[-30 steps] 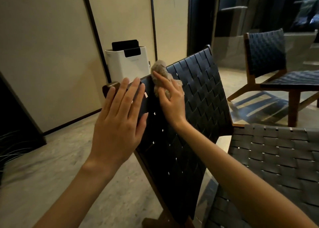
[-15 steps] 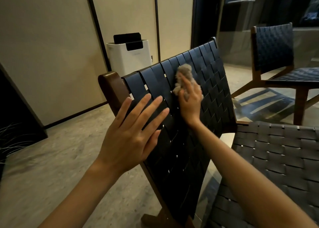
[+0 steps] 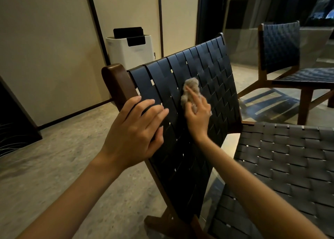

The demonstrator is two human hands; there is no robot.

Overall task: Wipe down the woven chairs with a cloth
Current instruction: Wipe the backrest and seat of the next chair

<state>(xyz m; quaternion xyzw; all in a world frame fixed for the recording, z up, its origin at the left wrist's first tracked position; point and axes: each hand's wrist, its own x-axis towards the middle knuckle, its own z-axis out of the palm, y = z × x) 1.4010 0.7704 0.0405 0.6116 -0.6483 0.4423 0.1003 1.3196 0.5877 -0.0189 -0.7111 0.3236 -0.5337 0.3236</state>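
The near woven chair has a black strap back (image 3: pixel 207 72) in a dark wooden frame (image 3: pixel 117 83), and its woven seat (image 3: pixel 289 157) spreads to the right. My right hand (image 3: pixel 197 117) holds a bunched grey-beige cloth (image 3: pixel 191 86) and presses it against the middle of the back, with the index finger stretched over the cloth. My left hand (image 3: pixel 135 130) rests on the left side of the back beside the wooden frame. Its fingers lie bent on the straps and hold nothing.
A second woven chair (image 3: pixel 280 48) stands at the back right behind a glass pane. A white appliance (image 3: pixel 130 54) stands against the panelled wall behind the chair back. A dark object (image 3: pixel 16 119) sits at the far left on the stone floor.
My right hand has slid the cloth from the back's top left corner rightward and then down to its middle. My left hand, raised with spread fingers before, now rests on the back.
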